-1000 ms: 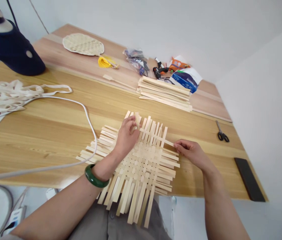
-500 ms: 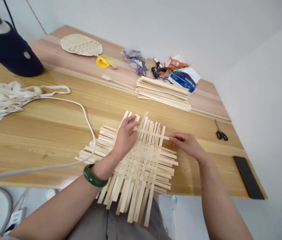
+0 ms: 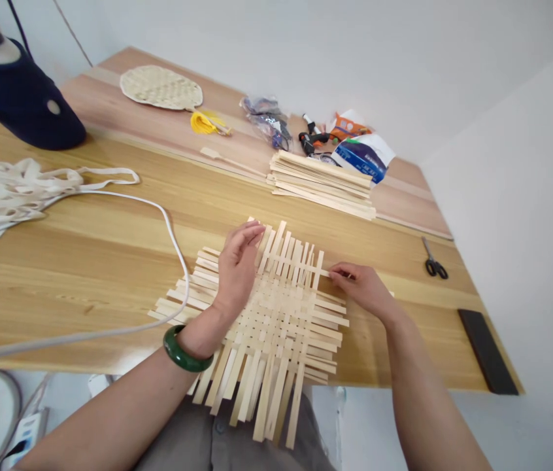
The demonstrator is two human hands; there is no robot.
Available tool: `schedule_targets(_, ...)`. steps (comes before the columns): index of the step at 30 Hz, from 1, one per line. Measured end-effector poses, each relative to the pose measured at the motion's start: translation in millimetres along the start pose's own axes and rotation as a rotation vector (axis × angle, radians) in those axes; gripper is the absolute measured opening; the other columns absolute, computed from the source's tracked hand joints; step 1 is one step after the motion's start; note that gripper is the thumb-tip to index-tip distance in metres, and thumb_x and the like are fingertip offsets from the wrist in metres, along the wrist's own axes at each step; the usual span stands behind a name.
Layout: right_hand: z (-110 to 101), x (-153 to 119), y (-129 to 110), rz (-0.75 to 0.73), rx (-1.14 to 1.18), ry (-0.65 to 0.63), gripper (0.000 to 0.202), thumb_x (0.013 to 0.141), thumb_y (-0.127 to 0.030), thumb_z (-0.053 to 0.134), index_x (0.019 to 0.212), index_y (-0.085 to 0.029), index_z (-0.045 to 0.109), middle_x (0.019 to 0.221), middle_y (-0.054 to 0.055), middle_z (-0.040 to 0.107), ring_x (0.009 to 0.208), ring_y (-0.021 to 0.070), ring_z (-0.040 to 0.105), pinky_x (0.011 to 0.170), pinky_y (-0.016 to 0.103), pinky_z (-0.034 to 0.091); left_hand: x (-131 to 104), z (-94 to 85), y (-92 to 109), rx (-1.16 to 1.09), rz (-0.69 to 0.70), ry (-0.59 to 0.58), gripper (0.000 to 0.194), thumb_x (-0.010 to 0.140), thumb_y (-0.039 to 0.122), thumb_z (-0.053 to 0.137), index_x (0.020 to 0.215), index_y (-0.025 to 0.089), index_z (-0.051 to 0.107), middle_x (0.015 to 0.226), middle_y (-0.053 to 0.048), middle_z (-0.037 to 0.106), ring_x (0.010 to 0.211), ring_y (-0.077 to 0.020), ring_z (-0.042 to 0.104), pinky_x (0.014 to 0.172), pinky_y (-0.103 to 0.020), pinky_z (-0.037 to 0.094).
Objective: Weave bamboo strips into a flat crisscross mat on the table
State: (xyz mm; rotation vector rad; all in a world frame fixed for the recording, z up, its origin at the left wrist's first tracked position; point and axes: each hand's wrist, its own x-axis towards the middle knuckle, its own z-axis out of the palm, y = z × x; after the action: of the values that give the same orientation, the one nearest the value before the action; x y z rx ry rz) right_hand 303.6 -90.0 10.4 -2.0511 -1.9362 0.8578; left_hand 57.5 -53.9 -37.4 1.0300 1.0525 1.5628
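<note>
Woven mat [image 3: 271,317] overhangs the table's [image 3: 110,261] near edge before us. Our left hand [image 3: 237,268], half-curled, lies over its far left part; what it grips, if anything, we cannot tell. Our right hand [image 3: 355,286] pinches a crosswise strip [image 3: 324,272] by its end. Beyond lie stacked strips [image 3: 320,183], then an oval woven piece [image 3: 161,87].

Right grip [image 3: 361,288] on a pale strip [image 3: 324,272], left grip [image 3: 237,263] over the woven mat [image 3: 263,319]

Right of the bare right hand [image 3: 359,288], there is room over the yellow-brown wooden tabletop [image 3: 433,320] up to the black-handled metal scissors [image 3: 433,265]. A stack of flat, pale wooden strips [image 3: 323,183] obstructs the way ahead; a curving white cable [image 3: 173,234] bars the left hand's [image 3: 237,268] left side.
</note>
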Motion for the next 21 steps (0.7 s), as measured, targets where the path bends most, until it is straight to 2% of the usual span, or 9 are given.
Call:
schedule_targets(8, 1.4, 2.1, -13.1, -0.047, 0.044, -0.011, 0.026, 0.085, -0.04, 0.047, 0.077, -0.022, 0.065, 0.078, 0.001, 0.068, 0.074, 0.0185, 0.059, 0.068, 0.03, 0.043, 1.2, -3.2, -3.6, 0.079, -0.121, 0.07, 0.017, 0.085, 0.02, 0.058, 0.096, 0.021, 0.072, 0.116, -0.006, 0.066, 0.117, -0.0202, 0.059, 0.11, -0.041, 0.043)
schedule_targets(12, 7.0, 4.9, -11.5, -0.054, 0.082, -0.003, 0.028, 0.087, -0.042, 0.049, 0.076, -0.021, 0.065, 0.073, 0.001, 0.066, 0.07, 0.0171, 0.057, 0.066, 0.029, 0.042, 1.4, -2.9, -4.8, 0.054, -0.133, 0.065, 0.019, 0.085, 0.022, 0.059, 0.099, 0.02, 0.071, 0.116, -0.007, 0.066, 0.116, -0.0207, 0.059, 0.109, -0.042, 0.044)
schedule_targets(17, 9.5, 6.1, -8.0, -0.064, 0.069, -0.006, 0.027, 0.088, -0.042, 0.05, 0.08, -0.022, 0.068, 0.077, 0.001, 0.069, 0.074, 0.0184, 0.061, 0.069, 0.031, 0.045, 1.2, -1.6, -2.3, 0.027, -0.137, 0.095, 0.016, 0.084, 0.023, 0.061, 0.096, 0.019, 0.071, 0.112, -0.007, 0.067, 0.116, -0.0213, 0.06, 0.109, -0.042, 0.043)
schedule_targets(19, 7.0, 7.3, -8.3, -0.06, 0.034, 0.082, 0.026, 0.087, -0.041, 0.052, 0.087, -0.023, 0.07, 0.086, 0.004, 0.072, 0.079, 0.0203, 0.063, 0.074, 0.034, 0.047, 1.0, -1.2, 0.4, 0.017, -0.114, 0.106, 0.017, 0.084, 0.022, 0.059, 0.096, 0.018, 0.071, 0.111, -0.008, 0.067, 0.117, -0.0215, 0.059, 0.109, -0.042, 0.043)
schedule_targets(21, 3.6, 11.4, -13.4, -0.088, 0.017, 0.252, 0.027, 0.086, -0.041, 0.054, 0.095, -0.023, 0.071, 0.097, 0.007, 0.073, 0.085, 0.0222, 0.064, 0.079, 0.038, 0.049, 1.0, -1.0, 3.1, 0.012, -0.079, 0.116, 0.018, 0.085, 0.021, 0.056, 0.096, 0.018, 0.07, 0.111, -0.008, 0.068, 0.119, -0.0215, 0.058, 0.109, -0.041, 0.042)
